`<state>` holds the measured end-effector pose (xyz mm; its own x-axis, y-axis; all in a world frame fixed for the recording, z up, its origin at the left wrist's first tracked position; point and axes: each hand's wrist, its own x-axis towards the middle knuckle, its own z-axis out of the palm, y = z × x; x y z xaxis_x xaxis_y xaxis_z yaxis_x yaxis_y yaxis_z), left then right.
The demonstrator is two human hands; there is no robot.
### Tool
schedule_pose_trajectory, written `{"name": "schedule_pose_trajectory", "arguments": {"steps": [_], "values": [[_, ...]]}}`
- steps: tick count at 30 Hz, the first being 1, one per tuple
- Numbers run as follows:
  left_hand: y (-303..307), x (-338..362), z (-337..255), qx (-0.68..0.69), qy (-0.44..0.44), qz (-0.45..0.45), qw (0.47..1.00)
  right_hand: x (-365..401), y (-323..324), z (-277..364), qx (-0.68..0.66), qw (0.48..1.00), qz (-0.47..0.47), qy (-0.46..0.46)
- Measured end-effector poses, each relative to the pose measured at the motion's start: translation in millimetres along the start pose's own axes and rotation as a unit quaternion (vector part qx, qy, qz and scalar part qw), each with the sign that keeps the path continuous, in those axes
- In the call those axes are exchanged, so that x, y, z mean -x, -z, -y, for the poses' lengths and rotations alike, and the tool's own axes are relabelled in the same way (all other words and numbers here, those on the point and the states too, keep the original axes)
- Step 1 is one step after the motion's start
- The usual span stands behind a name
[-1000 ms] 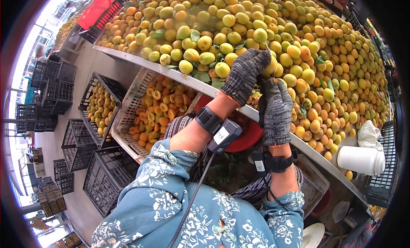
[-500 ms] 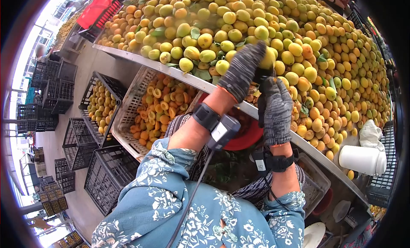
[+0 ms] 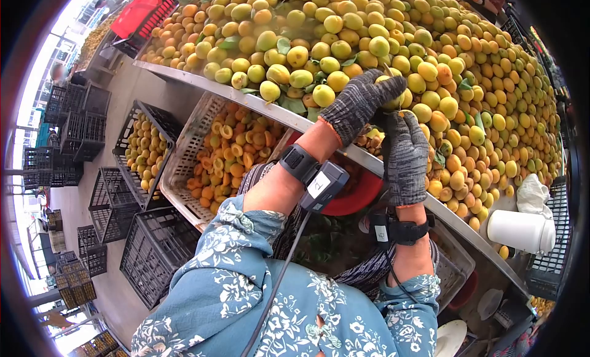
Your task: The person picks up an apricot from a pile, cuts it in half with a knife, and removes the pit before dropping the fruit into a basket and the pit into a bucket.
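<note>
Both hands wear dark grey knit gloves and meet at the near edge of a large heap of yellow-green and orange fruit [image 3: 326, 65]. My left hand [image 3: 362, 105] is closed around a yellow-green fruit [image 3: 399, 100], which shows only in part between the fingers. Just below and to the right, my right hand [image 3: 407, 154] is bent with its fingertips near that same fruit; what it grips is hidden in the dark gap between the gloves. Beneath the forearms is a red basin [image 3: 350, 200], partly covered.
A metal table edge [image 3: 246, 100] runs diagonally below the heap. At left stand a white crate [image 3: 178, 191] of halved orange fruit, a black crate [image 3: 169, 132] of whole fruit and stacked black crates [image 3: 153, 252]. A white container [image 3: 519, 230] lies at right.
My left hand has moved slightly down and turned more to the right, with its fingers over the fruit. My right hand has shifted slightly right.
</note>
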<state>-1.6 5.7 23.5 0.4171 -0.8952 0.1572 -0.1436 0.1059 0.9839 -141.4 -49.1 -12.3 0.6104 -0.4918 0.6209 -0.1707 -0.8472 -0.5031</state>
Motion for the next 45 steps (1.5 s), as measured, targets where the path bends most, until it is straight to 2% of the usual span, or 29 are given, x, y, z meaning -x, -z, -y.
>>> {"name": "schedule_pose_trajectory", "arguments": {"steps": [1, 3, 5, 6, 7, 9, 11, 13, 15, 16, 17, 18, 22, 25, 27, 31, 32, 33, 34, 35, 36, 37, 38, 39, 40, 41, 43, 44, 45], "values": [[1, -1, 7, -0.131, -0.082, 0.004, 0.988, 2, -1, 2, 0.0, 1.0, 0.001, 0.0], [-2, -11, 24, -0.154, -0.088, -0.018, 0.984, 5, -5, 12, -0.273, 0.939, -0.008, -0.21], [-2, -9, 29, -0.385, -0.208, -0.065, 0.897, 2, -6, 18, -0.323, 0.912, -0.01, -0.251], [-3, -10, 31, -0.386, -0.208, -0.064, 0.897, 0, -6, 21, -0.372, 0.882, -0.012, -0.289], [-6, -10, 26, -0.27, -0.135, -0.084, 0.95, 0, -7, 23, -0.373, 0.882, -0.013, -0.289], [-9, -12, 28, -0.147, -0.059, -0.103, 0.982, 0, -7, 26, -0.203, 0.958, -0.028, -0.199], [-8, -15, 42, -0.262, -0.126, -0.109, 0.951, -6, 0, 29, -0.163, 0.963, -0.008, -0.212], [-9, -14, 45, -0.225, -0.203, -0.106, 0.947, -8, 2, 30, -0.122, 0.967, 0.01, -0.224], [-10, -13, 37, -0.186, -0.28, -0.103, 0.936, -7, 1, 30, -0.287, 0.919, -0.058, -0.266], [-12, -8, 6, -0.002, -0.072, -0.056, 0.996, -7, 3, 25, -0.287, 0.919, -0.058, -0.266], [-12, -4, -11, 0.183, 0.142, -0.004, 0.973, -7, 9, 16, -0.201, 0.961, -0.006, -0.19], [-10, -3, -11, 0.136, 0.1, -0.009, 0.986, -7, 13, 10, -0.111, 0.986, 0.047, -0.111], [-17, -4, 7, -0.065, -0.03, -0.09, 0.993, -2, 6, 8, -0.009, 0.999, 0.043, -0.005], [-22, -5, 7, 0.017, 0.034, -0.125, 0.991, -3, 5, 11, 0.045, 0.997, 0.067, 0.012], [-24, -3, 7, -0.013, -0.002, -0.131, 0.991, 4, -6, 10, -0.296, 0.928, 0.016, -0.227], [-24, -4, 16, -0.184, -0.103, -0.142, 0.967, -2, 3, 13, -0.216, 0.943, 0.026, -0.252], [-24, -8, 19, -0.184, -0.104, -0.143, 0.967, 2, 3, 7, -0.063, 0.992, 0.039, -0.107], [-25, -13, 22, 0.004, -0.059, -0.175, 0.983, 6, 1, 2, 0.093, 0.993, 0.051, 0.044], [-24, -17, 26, 0.191, -0.011, -0.199, 0.961, 8, -3, 3, 0.092, 0.994, 0.051, 0.043], [-22, -19, 37, 0.19, -0.01, -0.199, 0.961, 10, -7, 5, -0.034, 0.996, 0.061, -0.057], [-19, -19, 52, 0.117, -0.096, -0.19, 0.97, 12, -9, 6, -0.159, 0.972, 0.07, -0.156], [-17, -18, 60, 0.043, -0.183, -0.177, 0.966, 13, -8, 5, -0.16, 0.972, 0.07, -0.157], [-15, -2, 28, -0.122, -0.189, -0.179, 0.958, 12, -7, 3, -0.098, 0.985, 0.08, -0.116], [-15, -4, 19, -0.122, -0.19, -0.18, 0.957, 11, -6, 1, -0.035, 0.993, 0.09, -0.074], [-14, -7, 13, 0.155, -0.027, -0.161, 0.974, 11, -7, -1, -0.035, 0.993, 0.09, -0.074], [-13, -8, 11, 0.416, 0.139, -0.125, 0.89, 12, -9, -3, -0.023, 0.995, 0.084, -0.053], [-21, -12, 27, 0.392, 0.101, -0.134, 0.904, 6, -13, -1, -0.011, 0.996, 0.077, -0.033], [-23, -12, 33, 0.367, 0.063, -0.144, 0.917, -3, -16, 6, -0.171, 0.966, 0.038, -0.192], [-24, -10, 39, 0.367, 0.063, -0.143, 0.917, -9, -17, 10, -0.322, 0.884, -0.002, -0.339]]}}
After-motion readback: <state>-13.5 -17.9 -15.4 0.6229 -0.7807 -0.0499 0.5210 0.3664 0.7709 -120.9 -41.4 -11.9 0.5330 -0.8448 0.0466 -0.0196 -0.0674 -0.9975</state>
